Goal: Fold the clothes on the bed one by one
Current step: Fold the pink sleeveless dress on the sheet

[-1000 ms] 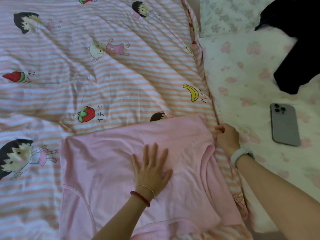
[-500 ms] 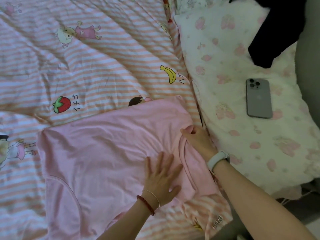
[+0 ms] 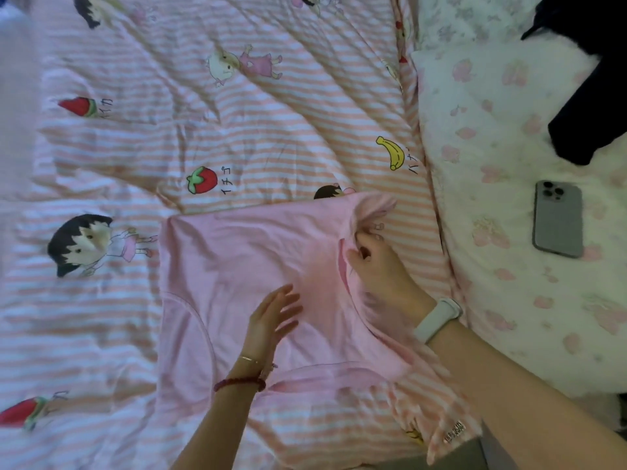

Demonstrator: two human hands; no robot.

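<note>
A pink shirt (image 3: 237, 266) lies spread on the striped cartoon quilt (image 3: 237, 113). My right hand (image 3: 380, 262) grips the shirt's right edge, with the fabric bunched and lifted over its curled fingers. My left hand (image 3: 271, 317) hovers flat over the shirt's middle, fingers straight and spread, blurred by motion. A dark garment (image 3: 590, 96) lies crumpled on the floral pillow at the upper right.
A grey phone (image 3: 558, 218) lies face down on the floral pillow (image 3: 509, 266) to the right of the quilt. The bed's near edge runs along the bottom right, with the quilt's labelled corner (image 3: 454, 435) hanging there.
My right hand has gathered the shirt's right edge and pulled it up and inward. My left hand has lifted off the fabric and slid left. The camera view shifted.
</note>
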